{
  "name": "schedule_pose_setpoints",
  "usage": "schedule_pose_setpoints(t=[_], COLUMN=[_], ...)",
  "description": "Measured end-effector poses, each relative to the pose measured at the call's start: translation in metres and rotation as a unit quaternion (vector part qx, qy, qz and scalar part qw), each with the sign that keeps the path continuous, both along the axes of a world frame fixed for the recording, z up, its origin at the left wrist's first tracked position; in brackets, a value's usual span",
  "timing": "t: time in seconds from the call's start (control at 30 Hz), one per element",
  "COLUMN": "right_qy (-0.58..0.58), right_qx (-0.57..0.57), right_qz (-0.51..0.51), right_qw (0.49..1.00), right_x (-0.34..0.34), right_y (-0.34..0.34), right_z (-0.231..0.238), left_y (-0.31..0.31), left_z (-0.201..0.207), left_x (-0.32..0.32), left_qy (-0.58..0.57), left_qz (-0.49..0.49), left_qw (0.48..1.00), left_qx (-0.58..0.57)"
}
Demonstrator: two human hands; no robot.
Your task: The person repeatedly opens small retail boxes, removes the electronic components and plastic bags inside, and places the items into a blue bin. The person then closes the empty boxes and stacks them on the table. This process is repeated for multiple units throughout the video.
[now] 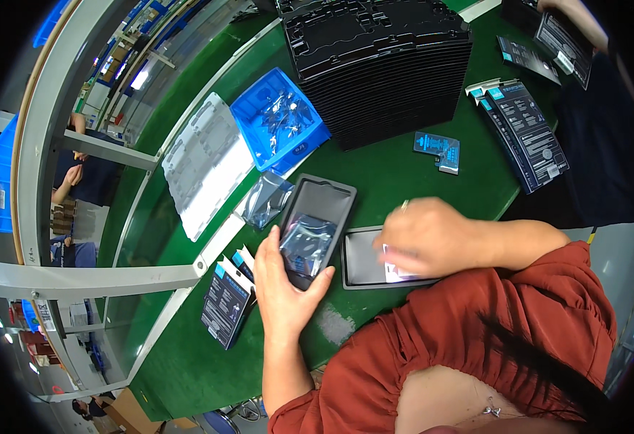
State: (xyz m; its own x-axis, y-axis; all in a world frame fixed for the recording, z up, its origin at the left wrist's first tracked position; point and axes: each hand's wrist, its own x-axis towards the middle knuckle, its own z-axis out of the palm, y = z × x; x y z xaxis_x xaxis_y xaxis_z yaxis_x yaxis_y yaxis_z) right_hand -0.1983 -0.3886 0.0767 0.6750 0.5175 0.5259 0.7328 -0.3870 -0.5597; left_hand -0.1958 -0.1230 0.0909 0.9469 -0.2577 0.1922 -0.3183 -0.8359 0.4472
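Note:
My left hand point(284, 293) grips the lower end of a dark grey rectangular tray point(325, 197), thumb on one side and fingers on the other. In that tray lies a shiny silvery plastic bag point(308, 244), its contents hard to make out. My right hand point(425, 235) is over a second dark tray point(364, 269), fingers curled down and smeared by motion. Beneath it shows a white and pinkish card point(398, 272), partly hidden by the hand; whether the fingers hold it is unclear. Another silvery bag point(267, 199) lies beside the first tray.
A blue bin point(277, 123) holds several silvery packets. Behind stands a tall stack of black trays point(396, 87). Printed black boxes lie at left point(224, 304) and right point(526, 134). A blue card point(438, 150) lies on the green table point(375, 177). A co-worker's hand point(581, 18) is far right.

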Motion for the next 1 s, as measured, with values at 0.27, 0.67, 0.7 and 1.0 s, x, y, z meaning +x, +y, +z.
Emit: schedule_pose_setpoints(t=[0.27, 0.67, 0.7, 1.0], right_qy=[0.059, 0.102, 0.099, 0.085], right_qx=[-0.172, -0.110, -0.100, -0.050], right_qz=[-0.054, -0.006, -0.011, -0.052], right_qw=[0.982, 0.989, 0.990, 0.994], right_x=[-0.002, -0.023, -0.024, -0.022], right_y=[-0.055, -0.068, -0.066, -0.069], right_z=[0.009, -0.007, -0.009, -0.022], left_y=[-0.023, -0.036, -0.036, -0.049], left_z=[-0.003, -0.015, -0.016, -0.013], left_x=[0.000, 0.026, 0.025, 0.020], left_qy=[-0.015, 0.080, 0.083, 0.045], left_qz=[-0.183, -0.375, -0.373, -0.391], left_qw=[0.983, 0.924, 0.924, 0.916], left_qx=[0.003, -0.012, -0.031, 0.074])
